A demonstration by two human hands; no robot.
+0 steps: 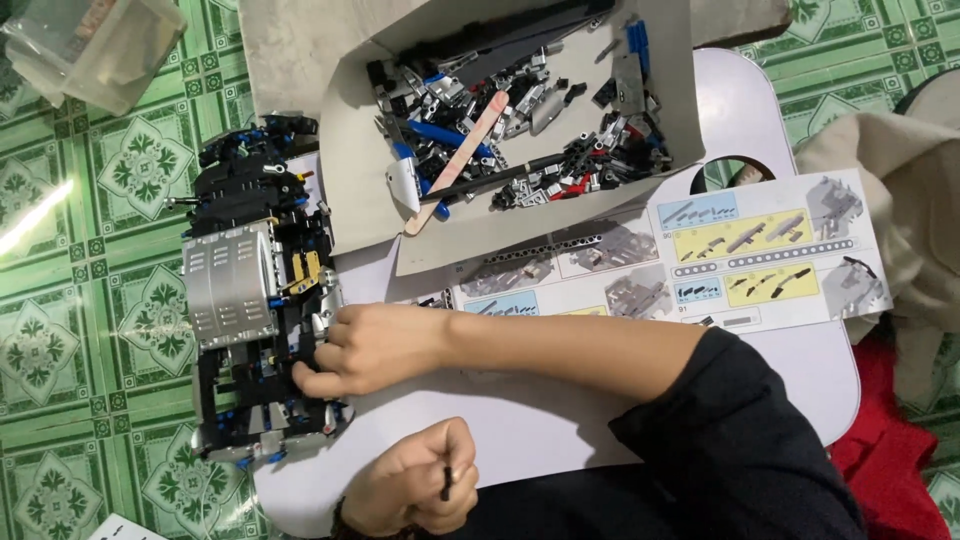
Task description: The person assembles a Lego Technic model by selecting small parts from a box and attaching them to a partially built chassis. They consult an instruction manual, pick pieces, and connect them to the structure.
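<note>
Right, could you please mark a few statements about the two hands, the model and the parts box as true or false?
1. The right hand rests on the black and silver brick-built model car. True.
2. The left hand is empty. False: it pinches a small black pin.
3. A pale flat wooden stick lies among the loose parts in the white cardboard box. True.
4. The printed instruction sheet lies on the green tiled floor. False: it lies on the white table, beside the box.
</note>
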